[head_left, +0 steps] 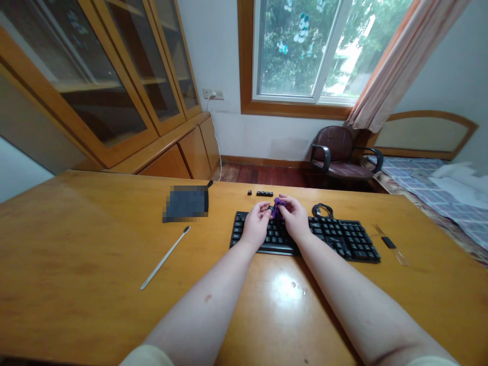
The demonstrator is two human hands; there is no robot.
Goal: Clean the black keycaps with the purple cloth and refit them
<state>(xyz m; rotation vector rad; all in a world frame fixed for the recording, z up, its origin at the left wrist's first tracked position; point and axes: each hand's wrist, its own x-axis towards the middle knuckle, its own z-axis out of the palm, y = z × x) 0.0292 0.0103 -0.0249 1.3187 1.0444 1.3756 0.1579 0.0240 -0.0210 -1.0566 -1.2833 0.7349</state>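
Above a black keyboard [351, 241], both hands meet close together. My left hand [257, 223] pinches a small dark keycap [271, 207] between thumb and fingers. A crumpled purple cloth [278, 208] is gripped in my right hand [296, 218], pressed up against the keycap. Part of the keyboard's middle is hidden behind the hands. Just beyond it, a short row of loose black keycaps [264, 193] lies on the table, with a single keycap [249, 192] to the left of the row.
The wooden table [95, 264] carries a dark pouch [186, 203] and a white toothbrush [163, 260] at left. Behind the keyboard sits a coiled black cable [322, 210]. Right of it lies a wire keycap puller [389, 242]. An armchair [335, 152] stands beyond the table.
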